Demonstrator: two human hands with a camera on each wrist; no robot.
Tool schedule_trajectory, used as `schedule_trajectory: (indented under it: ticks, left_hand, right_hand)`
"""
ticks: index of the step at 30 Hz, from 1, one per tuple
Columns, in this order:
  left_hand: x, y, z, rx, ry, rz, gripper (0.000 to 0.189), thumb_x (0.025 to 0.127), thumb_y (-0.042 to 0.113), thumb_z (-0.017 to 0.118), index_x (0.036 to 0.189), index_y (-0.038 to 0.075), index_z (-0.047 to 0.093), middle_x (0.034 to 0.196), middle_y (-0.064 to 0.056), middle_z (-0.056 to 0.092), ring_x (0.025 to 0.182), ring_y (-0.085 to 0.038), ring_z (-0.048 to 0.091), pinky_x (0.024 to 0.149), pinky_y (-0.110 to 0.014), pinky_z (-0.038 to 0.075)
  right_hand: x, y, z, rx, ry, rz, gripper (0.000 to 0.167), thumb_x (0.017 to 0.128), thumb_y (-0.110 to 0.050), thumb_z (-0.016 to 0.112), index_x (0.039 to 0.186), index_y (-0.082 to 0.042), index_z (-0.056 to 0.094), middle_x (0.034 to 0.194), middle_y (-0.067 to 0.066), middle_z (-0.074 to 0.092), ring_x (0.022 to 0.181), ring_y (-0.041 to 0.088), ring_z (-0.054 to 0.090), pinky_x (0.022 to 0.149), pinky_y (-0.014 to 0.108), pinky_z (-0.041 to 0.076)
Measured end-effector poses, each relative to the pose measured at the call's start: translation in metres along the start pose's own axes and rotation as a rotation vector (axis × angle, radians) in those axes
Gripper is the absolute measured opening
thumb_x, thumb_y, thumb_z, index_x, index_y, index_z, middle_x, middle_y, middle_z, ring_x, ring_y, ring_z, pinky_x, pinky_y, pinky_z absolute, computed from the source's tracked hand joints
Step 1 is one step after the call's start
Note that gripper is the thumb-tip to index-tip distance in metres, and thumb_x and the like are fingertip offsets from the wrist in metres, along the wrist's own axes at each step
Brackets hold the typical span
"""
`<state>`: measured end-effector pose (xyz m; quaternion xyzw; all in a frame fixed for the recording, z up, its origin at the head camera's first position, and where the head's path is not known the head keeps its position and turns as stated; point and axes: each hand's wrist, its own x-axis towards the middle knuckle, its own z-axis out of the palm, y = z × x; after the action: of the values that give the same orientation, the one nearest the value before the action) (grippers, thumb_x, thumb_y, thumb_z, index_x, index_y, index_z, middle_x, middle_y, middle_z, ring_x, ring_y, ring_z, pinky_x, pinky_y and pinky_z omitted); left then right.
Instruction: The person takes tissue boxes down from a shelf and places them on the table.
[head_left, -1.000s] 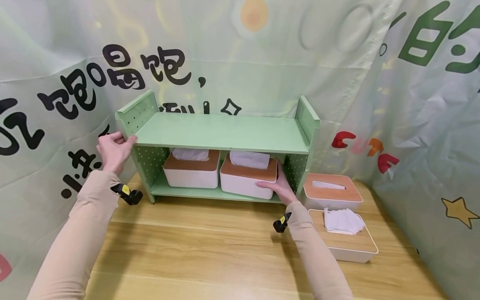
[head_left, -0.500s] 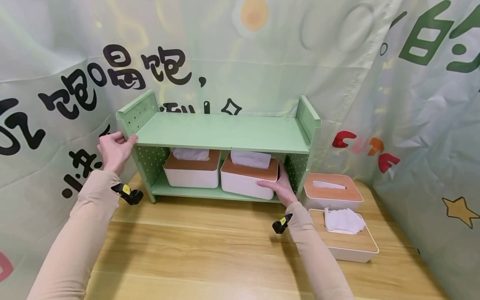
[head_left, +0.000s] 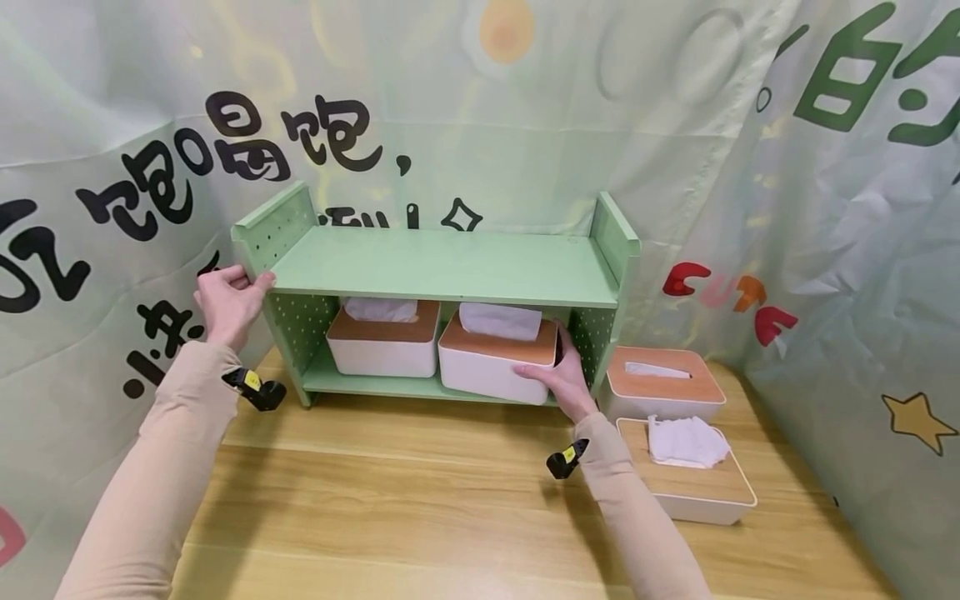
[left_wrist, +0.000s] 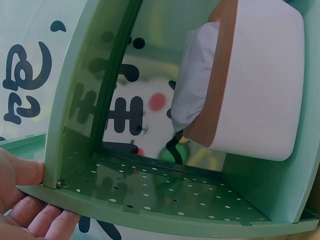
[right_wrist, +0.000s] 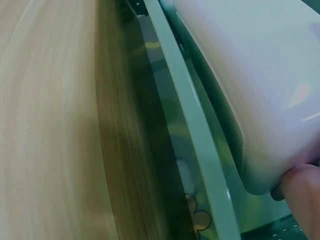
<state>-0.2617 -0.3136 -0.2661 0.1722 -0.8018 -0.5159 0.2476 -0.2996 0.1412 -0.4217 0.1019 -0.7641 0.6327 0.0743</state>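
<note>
A green two-tier shelf [head_left: 442, 265] with perforated side panels stands on the wooden table. My left hand [head_left: 231, 304] grips the front edge of its left side panel, thumb and fingers [left_wrist: 42, 220] on either side. On the lower tier sit two white tissue boxes with brown lids and tissues poking out. My right hand [head_left: 564, 377] holds the right-hand tissue box [head_left: 487, 367] by its right end, thumb on the front face. That box stands askew, its right front corner out over the shelf's front edge. The left-hand tissue box [head_left: 382, 357] sits squarely beside it.
Right of the shelf, two more tissue boxes stand on the table [head_left: 390, 500]: one with a reddish lid [head_left: 663, 385], and nearer, one with a light wooden lid [head_left: 686, 483] and a tissue on top. A printed curtain [head_left: 480, 108] hangs close behind and along both sides.
The right-hand tissue box has come slightly forward at its right end, toward me, with my right hand on it. My left hand stays on the shelf's side panel.
</note>
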Motion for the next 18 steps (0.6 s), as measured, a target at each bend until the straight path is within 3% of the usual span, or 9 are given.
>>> schedule_trajectory:
  ticks: [3,9,18]
  left_hand:
    - [0.001,-0.001,0.001,-0.001,0.000,-0.004,0.046,0.094,0.025,0.069,0.136,0.007,0.061,0.052,0.044,0.046,0.068,0.019,0.052,0.094,-0.012,0.049]
    - [0.002,-0.001,0.001,-0.014,-0.003,0.002,0.047,0.094,0.023,0.069,0.136,0.006,0.060,0.052,0.043,0.047,0.064,0.019,0.054,0.071,-0.001,0.046]
    - [0.002,-0.002,0.001,-0.021,0.004,0.005,0.047,0.093,0.022,0.069,0.136,0.005,0.060,0.051,0.042,0.046,0.063,0.019,0.053,0.068,-0.001,0.045]
  right_hand:
    - [-0.003,-0.002,-0.002,-0.014,0.001,-0.001,0.119,0.072,-0.023,0.089,0.163,-0.015,0.012,0.169,0.011,0.018,0.157,0.027,0.014,0.129,0.049,0.013]
    - [-0.009,-0.006,-0.007,-0.014,-0.004,-0.013,0.119,0.072,-0.022,0.089,0.163,-0.015,0.012,0.169,0.012,0.018,0.157,0.028,0.016,0.129,0.049,0.014]
    - [-0.016,-0.011,-0.010,0.052,-0.043,-0.029,0.117,0.074,-0.011,0.087,0.163,-0.018,0.011,0.170,0.012,0.011,0.157,0.027,0.012,0.129,0.047,0.014]
